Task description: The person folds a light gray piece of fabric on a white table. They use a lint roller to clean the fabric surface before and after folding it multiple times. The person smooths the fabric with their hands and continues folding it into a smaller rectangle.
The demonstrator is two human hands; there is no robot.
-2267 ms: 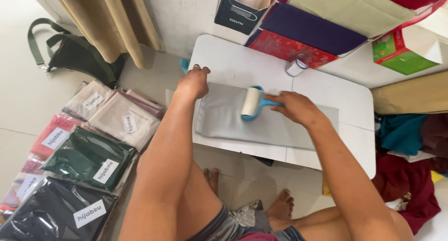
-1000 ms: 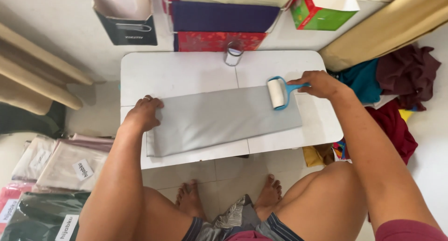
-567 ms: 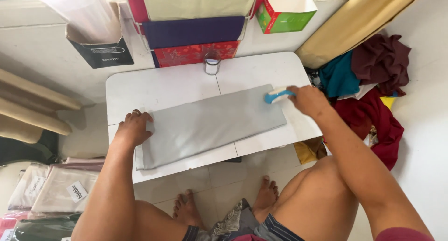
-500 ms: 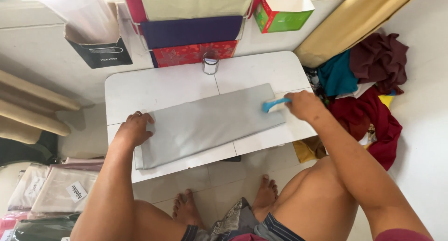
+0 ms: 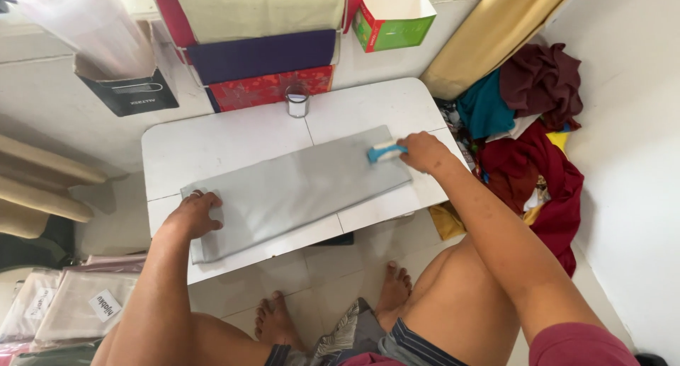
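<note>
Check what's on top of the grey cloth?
On the grey cloth: left hand pressed flat at its near end, right hand holding a blue lint roller at the far end. The table under it is covered.

The folded cloth [image 5: 297, 189] lies on the desk [image 5: 212, 143]. Left hand [image 5: 193, 214] rests on its left end; right hand [image 5: 423, 151] holds the lint roller [image 5: 384, 152] at its right end. A small tin [image 5: 297, 102] stands behind the cloth.

Bright, even daylight; soft shadow under tabletop [image 5: 234, 143]; mild glare above it; wide-angle bending at edges; focus sharp.
</note>
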